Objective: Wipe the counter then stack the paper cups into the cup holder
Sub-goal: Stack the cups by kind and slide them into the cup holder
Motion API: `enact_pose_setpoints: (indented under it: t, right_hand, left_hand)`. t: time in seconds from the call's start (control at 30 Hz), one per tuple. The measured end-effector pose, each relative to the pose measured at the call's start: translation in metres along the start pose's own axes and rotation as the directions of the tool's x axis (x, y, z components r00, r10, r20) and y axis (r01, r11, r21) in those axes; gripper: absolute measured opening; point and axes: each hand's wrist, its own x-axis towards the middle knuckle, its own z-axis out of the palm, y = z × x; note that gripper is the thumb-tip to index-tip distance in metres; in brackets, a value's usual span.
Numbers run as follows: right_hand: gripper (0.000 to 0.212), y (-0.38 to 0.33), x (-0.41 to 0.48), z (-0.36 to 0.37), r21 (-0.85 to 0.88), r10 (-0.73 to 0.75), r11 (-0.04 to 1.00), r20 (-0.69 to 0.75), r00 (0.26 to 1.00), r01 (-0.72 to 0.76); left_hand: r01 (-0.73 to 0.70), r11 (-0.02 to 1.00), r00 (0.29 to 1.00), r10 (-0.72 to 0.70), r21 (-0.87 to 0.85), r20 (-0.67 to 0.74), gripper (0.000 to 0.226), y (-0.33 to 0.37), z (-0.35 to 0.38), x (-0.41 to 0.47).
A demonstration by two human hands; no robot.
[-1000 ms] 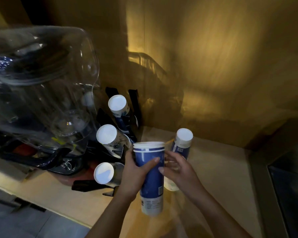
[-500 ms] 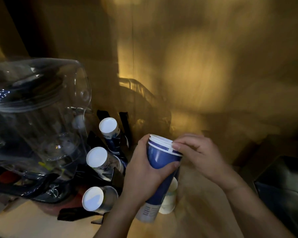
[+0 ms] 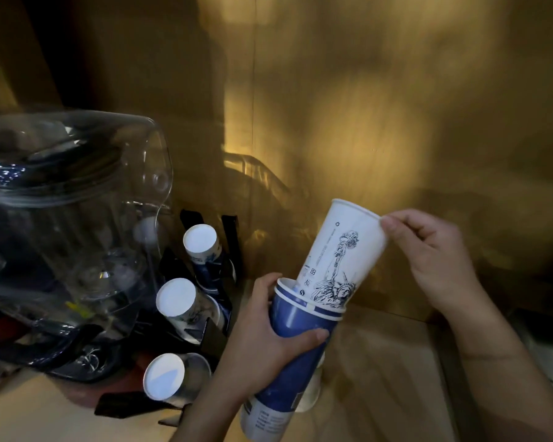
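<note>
My left hand (image 3: 262,346) grips a stack of blue paper cups (image 3: 289,368), tilted with its open end up. My right hand (image 3: 428,260) pinches the rim of a white cup with a statue drawing (image 3: 342,256); most of that cup stands out of the blue stack, only its base is inside. To the left, a black cup holder (image 3: 214,333) carries three slanted rows of cups whose white bottoms (image 3: 176,296) face me. Another white cup (image 3: 310,390) stands on the wooden counter (image 3: 380,378), mostly hidden behind the blue stack.
A large clear plastic container (image 3: 71,218) with dark items under it fills the left side, right beside the cup holder. A wooden wall (image 3: 332,122) closes the back. A dark appliance edge (image 3: 549,346) sits at the far right.
My right hand has drawn the white cup up and to the right, out of the blue stack. The left hand keeps its hold on the stack. The view has shifted, so things sit lower in frame.
</note>
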Motion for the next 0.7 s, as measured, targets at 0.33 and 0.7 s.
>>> enact_pose_setpoints:
  t: [0.33,0.7]
  right_hand:
    - [0.041,0.022,-0.017,0.028,-0.372,-0.216,0.888,0.180,0.960,0.270]
    - [0.072,0.075,-0.049,0.055,-0.853,-0.305,0.322,0.318,0.898,0.411]
  left_hand:
    - [0.047,0.999,0.999,-0.047,0.019,0.003,0.077,-0.003,-0.011,-0.004]
    - [0.113,0.993,0.989,-0.110,-0.029,0.096,0.076,-0.016,-0.016,-0.011]
